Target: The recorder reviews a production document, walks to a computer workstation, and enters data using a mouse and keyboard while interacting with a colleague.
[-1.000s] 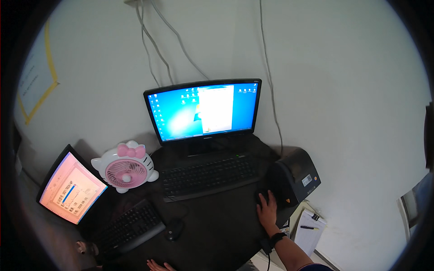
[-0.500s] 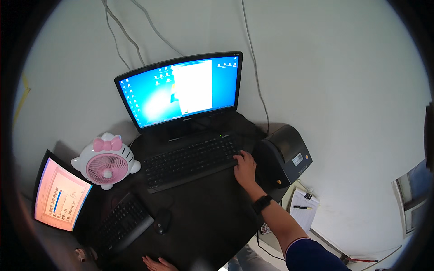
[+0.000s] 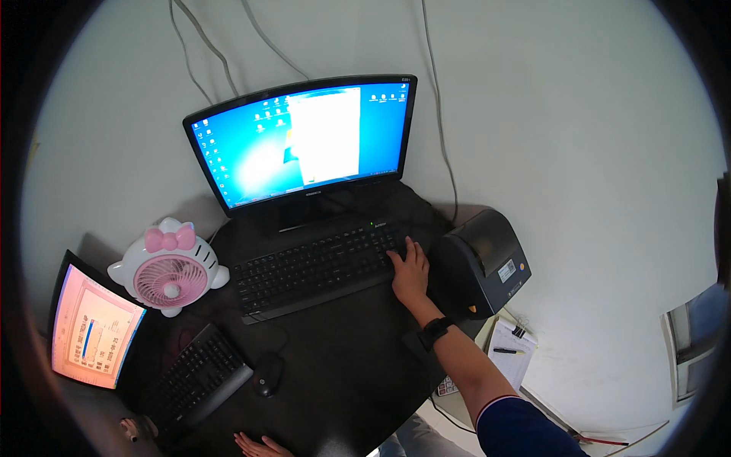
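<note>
My right hand (image 3: pixel 412 276), a dark watch on its wrist, rests at the right end of the black keyboard (image 3: pixel 311 268). Its fingers stretch over the number keys, slightly apart, and hold nothing. Behind that keyboard stands a lit monitor (image 3: pixel 244 152), its blue desktop showing icons and a white window. At the lower edge my left hand (image 3: pixel 263 445) shows only in part; it lies on the dark desk (image 3: pixel 327 358) with fingers spread and nothing in them. The nearest thing to it is a black mouse (image 3: pixel 267 373).
A black label printer (image 3: pixel 487 263) stands right of my right hand, above a clipboard (image 3: pixel 509 354) with paper and a pen. To the left are a pink and white fan (image 3: pixel 170 278), a second monitor (image 3: pixel 95 327) and a second keyboard (image 3: pixel 199 379). Cables hang on the wall.
The view has shifted slightly. My right hand stays at the number keys, its fingers a little more stretched. My left hand remains on the desk, and the screens look the same.
</note>
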Demonstrator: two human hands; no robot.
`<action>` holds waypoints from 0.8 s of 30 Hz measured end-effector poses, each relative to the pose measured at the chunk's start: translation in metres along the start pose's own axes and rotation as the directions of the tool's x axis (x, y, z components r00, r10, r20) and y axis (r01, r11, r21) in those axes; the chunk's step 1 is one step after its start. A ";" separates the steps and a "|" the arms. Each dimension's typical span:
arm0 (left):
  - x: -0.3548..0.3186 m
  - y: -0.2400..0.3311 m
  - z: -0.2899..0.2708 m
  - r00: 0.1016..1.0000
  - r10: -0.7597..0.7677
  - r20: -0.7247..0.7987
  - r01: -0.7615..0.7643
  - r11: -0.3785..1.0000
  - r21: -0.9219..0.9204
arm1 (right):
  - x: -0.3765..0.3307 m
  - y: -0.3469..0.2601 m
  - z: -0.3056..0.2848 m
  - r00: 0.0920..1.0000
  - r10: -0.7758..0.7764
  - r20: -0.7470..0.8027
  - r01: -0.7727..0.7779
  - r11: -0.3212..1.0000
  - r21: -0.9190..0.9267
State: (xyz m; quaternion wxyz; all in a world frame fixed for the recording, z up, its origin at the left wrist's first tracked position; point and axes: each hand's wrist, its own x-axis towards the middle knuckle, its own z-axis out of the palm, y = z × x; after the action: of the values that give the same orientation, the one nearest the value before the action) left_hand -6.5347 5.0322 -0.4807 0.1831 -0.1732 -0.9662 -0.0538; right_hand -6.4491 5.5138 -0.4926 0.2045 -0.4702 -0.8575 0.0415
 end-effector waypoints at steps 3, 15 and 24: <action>-0.002 -0.003 0.003 1.000 -0.013 0.019 0.013 1.000 -0.014 | 0.007 -0.001 0.002 1.000 -0.005 0.017 0.005 1.000 -0.004; -0.002 -0.004 0.004 0.999 -0.032 0.044 0.032 0.999 0.000 | 0.035 0.003 -0.002 0.996 -0.074 -0.048 0.074 0.997 -0.014; -0.002 -0.007 0.009 1.000 0.018 0.017 -0.020 0.996 0.081 | 0.000 0.004 -0.015 0.989 -0.149 0.010 0.150 0.988 -0.032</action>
State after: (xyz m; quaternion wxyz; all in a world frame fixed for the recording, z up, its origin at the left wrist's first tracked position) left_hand -6.5386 5.0261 -0.4903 0.1826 -0.1753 -0.9674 -0.0111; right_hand -6.4400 5.5142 -0.4796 0.1960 -0.4077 -0.8917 0.0139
